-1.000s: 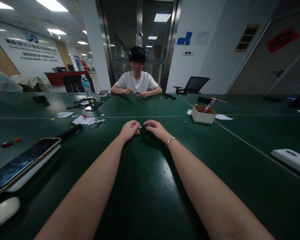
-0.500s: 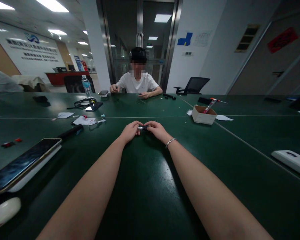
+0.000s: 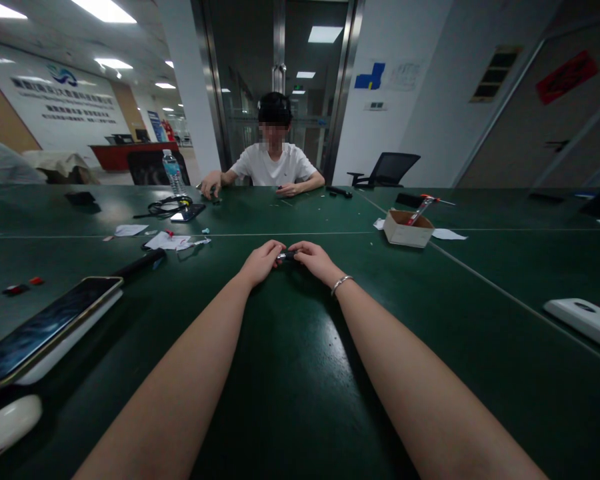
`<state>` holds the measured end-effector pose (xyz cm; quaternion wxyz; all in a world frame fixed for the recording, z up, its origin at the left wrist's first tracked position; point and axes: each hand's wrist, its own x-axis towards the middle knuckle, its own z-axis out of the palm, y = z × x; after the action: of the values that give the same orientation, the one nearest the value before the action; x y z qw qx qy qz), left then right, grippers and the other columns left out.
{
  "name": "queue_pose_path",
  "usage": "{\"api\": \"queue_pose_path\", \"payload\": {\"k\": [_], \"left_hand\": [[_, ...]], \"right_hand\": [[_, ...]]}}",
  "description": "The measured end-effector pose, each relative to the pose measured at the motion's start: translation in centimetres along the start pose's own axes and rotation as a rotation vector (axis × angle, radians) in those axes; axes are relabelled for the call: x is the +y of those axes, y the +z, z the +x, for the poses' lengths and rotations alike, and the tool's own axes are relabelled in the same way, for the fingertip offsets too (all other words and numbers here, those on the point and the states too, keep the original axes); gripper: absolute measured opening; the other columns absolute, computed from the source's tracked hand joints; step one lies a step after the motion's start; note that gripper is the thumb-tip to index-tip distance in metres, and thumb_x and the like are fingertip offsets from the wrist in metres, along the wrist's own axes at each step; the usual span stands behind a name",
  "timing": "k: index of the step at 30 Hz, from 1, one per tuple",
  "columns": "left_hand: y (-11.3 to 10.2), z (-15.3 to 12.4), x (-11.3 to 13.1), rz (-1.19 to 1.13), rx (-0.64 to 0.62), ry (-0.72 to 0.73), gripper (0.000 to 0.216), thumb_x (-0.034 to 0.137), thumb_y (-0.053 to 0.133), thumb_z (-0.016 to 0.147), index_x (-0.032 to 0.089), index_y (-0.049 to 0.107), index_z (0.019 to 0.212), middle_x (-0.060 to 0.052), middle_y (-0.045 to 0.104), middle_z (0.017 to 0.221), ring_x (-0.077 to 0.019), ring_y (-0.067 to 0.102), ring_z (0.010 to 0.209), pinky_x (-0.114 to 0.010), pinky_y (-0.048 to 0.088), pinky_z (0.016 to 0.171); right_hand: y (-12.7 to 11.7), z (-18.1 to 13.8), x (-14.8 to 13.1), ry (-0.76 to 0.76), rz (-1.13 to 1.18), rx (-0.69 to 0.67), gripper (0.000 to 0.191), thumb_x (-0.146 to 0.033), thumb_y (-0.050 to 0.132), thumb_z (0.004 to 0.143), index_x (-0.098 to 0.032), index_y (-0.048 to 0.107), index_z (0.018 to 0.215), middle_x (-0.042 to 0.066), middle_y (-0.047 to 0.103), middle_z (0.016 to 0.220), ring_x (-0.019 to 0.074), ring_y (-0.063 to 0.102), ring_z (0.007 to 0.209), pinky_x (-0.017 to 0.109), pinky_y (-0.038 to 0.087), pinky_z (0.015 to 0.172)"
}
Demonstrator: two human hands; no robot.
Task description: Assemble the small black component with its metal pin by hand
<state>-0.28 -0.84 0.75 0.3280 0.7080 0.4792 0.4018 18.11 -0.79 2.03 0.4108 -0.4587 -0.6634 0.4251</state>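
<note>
My left hand [image 3: 261, 262] and my right hand [image 3: 316, 259] meet over the middle of the green table [image 3: 280, 373]. Between them is a small black stick-like object with a silvery section [image 3: 283, 256], lying crosswise. The left fingers close on its silvery left end, and the right thumb and fingers pinch its dark right end. Much of it is hidden by the fingers, so its exact kind cannot be made out. A silver bracelet [image 3: 341, 285] circles my right wrist.
A phone [image 3: 55, 327] rests on a white box at left, near a black rod-like thing [image 3: 139, 264]. Papers [image 3: 173, 241], a coiled cable [image 3: 167, 207] and a bottle [image 3: 173, 170] lie beyond. At right stands a small open box [image 3: 408, 235]. A person [image 3: 275, 163] sits opposite.
The person opposite has reached one hand out to the left, over the table near the bottle. My hands have stayed in place, with the held object turned slightly.
</note>
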Motion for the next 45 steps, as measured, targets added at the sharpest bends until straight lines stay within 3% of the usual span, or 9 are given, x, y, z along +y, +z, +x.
{"api": "queue_pose_path", "payload": {"k": [3,7,14,20,26,32,40,45], "left_hand": [[-0.1,0.1,-0.2,0.031,0.033,0.026,0.031,0.038,0.053,0.083,0.022,0.064,0.107,-0.001,0.064,0.086,-0.0146,0.057,0.074,-0.029,0.044,0.07],[0.0,0.3,-0.7,0.007,0.009,0.022,0.031,0.03,0.055,0.08,0.022,0.062,0.109,0.0,0.063,0.08,-0.0142,0.057,0.072,-0.028,0.044,0.069],[0.2,0.1,-0.3,-0.014,0.013,0.033,0.018,0.036,0.048,0.086,0.022,0.059,0.092,0.002,0.059,0.068,-0.0129,0.056,0.065,-0.027,0.044,0.065],[0.3,0.3,-0.3,-0.058,0.013,0.007,0.019,0.037,0.05,0.084,0.02,0.058,0.089,0.001,0.061,0.07,-0.013,0.057,0.067,-0.027,0.044,0.067],[0.2,0.2,-0.3,-0.119,-0.021,0.008,0.016,0.028,0.057,0.077,0.019,0.059,0.09,0.001,0.061,0.069,-0.013,0.058,0.067,-0.028,0.046,0.069],[0.2,0.3,-0.5,-0.108,-0.016,0.011,0.02,0.035,0.051,0.084,0.019,0.059,0.093,0.0,0.064,0.069,-0.0139,0.061,0.065,-0.03,0.048,0.068],[0.3,0.4,-0.4,-0.061,0.072,0.011,0.018,0.035,0.055,0.083,0.019,0.06,0.09,-0.001,0.064,0.082,-0.0134,0.062,0.072,-0.029,0.048,0.073],[0.3,0.4,-0.4,-0.092,0.082,0.032,0.02,0.036,0.055,0.084,0.02,0.059,0.094,0.002,0.059,0.071,-0.0119,0.058,0.065,-0.027,0.048,0.067]], "right_hand": [[0.0,0.0,0.0,0.01,-0.014,0.002,0.025,-0.013,0.055,0.074,-0.016,0.066,0.096,-0.001,0.062,0.074,0.0108,0.052,0.064,0.024,0.039,0.062],[0.1,-0.2,-0.4,0.008,-0.03,0.003,0.024,-0.01,0.053,0.074,-0.015,0.066,0.094,-0.003,0.057,0.067,0.0101,0.048,0.06,0.024,0.038,0.06],[0.2,-0.3,-0.7,0.01,-0.025,0.006,0.021,-0.012,0.055,0.073,-0.016,0.065,0.091,-0.001,0.06,0.072,0.0101,0.05,0.062,0.023,0.039,0.061],[0.1,-0.3,-0.5,0.004,-0.026,0.021,0.021,-0.013,0.056,0.074,-0.016,0.066,0.092,-0.002,0.06,0.071,0.01,0.049,0.061,0.023,0.038,0.059],[0.0,0.0,0.1,-0.007,-0.036,0.021,0.022,-0.017,0.056,0.074,-0.017,0.067,0.093,-0.001,0.062,0.072,0.0109,0.051,0.063,0.024,0.04,0.06],[0.0,0.4,0.8,-0.025,-0.025,0.032,0.022,-0.019,0.057,0.074,-0.017,0.067,0.093,-0.001,0.063,0.074,0.0111,0.053,0.065,0.025,0.041,0.063],[0.2,0.1,0.2,-0.027,-0.019,0.044,0.018,-0.018,0.058,0.073,-0.016,0.066,0.09,-0.002,0.06,0.068,0.01,0.05,0.06,0.023,0.039,0.059],[0.2,0.0,0.1,-0.031,-0.01,0.042,0.019,-0.018,0.059,0.074,-0.015,0.066,0.092,-0.002,0.059,0.068,0.0097,0.05,0.059,0.023,0.039,0.058]]}}
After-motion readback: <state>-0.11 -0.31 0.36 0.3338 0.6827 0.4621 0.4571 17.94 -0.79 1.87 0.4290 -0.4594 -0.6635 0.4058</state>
